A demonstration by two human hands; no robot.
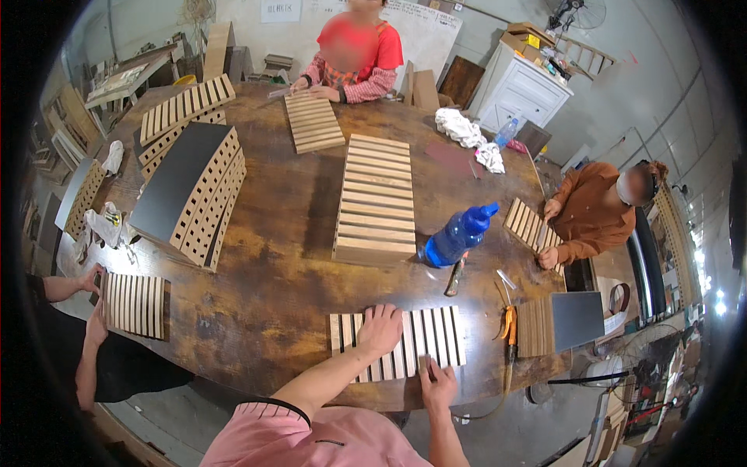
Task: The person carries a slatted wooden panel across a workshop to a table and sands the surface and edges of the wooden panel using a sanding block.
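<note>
In front of me a slatted wooden panel [447, 335] lies on the table, its pale slats separated by dark gaps. Spread over its middle, my left hand [380, 329] rests on the slats with the fingers stretched out. My right hand [440, 385] is at the panel's near edge, its fingers closed on a small brown piece [424, 363] against the slats; its exact kind is too small to tell. Just beyond the panel lies a dark-handled tool [456, 277], next to a blue water bottle [455, 240].
A stack of slatted panels [376, 198] stands mid-table, with dark-topped panels [183, 183] to the left. At right are an orange-handled tool with a hose [510, 323] and stacked boards [537, 327]. Co-workers handle panels at left, far side [315, 121] and right [531, 227].
</note>
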